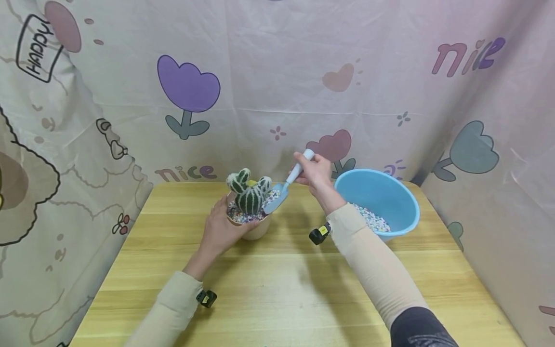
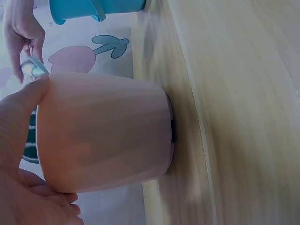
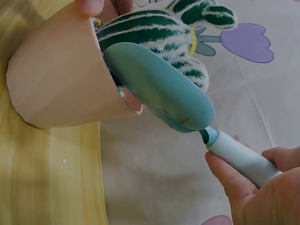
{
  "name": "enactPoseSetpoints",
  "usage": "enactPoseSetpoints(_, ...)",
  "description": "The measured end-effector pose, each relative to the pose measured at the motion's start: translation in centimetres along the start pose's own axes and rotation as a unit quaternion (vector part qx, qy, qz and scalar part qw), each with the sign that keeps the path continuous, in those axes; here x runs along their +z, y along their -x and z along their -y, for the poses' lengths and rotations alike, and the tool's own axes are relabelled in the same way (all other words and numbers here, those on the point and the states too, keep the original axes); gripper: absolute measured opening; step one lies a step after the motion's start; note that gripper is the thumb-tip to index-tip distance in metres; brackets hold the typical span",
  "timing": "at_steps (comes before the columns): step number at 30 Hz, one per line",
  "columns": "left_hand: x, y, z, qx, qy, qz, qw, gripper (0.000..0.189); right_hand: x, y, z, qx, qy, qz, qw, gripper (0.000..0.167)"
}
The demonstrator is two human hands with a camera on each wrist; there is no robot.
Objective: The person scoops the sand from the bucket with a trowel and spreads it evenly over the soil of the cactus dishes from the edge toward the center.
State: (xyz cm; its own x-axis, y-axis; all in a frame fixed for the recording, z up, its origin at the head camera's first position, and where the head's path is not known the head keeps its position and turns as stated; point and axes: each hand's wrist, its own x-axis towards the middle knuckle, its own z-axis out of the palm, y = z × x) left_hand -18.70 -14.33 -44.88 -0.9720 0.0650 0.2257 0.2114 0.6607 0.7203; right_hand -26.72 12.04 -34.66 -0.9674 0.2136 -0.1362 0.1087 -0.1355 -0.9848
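A pale pink flowerpot (image 2: 108, 131) stands on the table, holding a green and white cactus (image 1: 249, 198) among small multicoloured pebbles (image 1: 236, 214). My left hand (image 1: 220, 229) grips the pot by its rim, thumb at the near side and fingers round the left. With my right hand (image 1: 316, 172) I hold a blue garden trowel (image 3: 159, 89) by its pale handle (image 1: 299, 167). Its blade tilts down over the pot's right rim, next to the cactus, with some pebbles on it in the head view. The right wrist view shows the blade's underside.
A light blue tub (image 1: 399, 202) with more pebbles (image 1: 370, 219) stands on the right of the wooden table (image 1: 277, 289). One stray white pebble (image 3: 63, 161) lies beside the pot. A patterned cloth (image 1: 269, 86) hangs behind the table and along its sides.
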Motion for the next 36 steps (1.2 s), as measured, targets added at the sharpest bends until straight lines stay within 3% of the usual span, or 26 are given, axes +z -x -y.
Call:
enactPoseSetpoints(21, -0.85, -0.50, 0.49, -0.005, -0.003, 0.048, 0.9988, 0.123, -0.03, 0.40, 0.54, -0.016, 0.007, 0.008, 0.9998, 0.031)
enactPoseSetpoints(36, -0.11, -0.18, -0.05, -0.005, 0.002, 0.012, 0.9999, 0.118, 0.36, 0.73, 0.95, -0.035, 0.018, 0.015, 0.9991, 0.036)
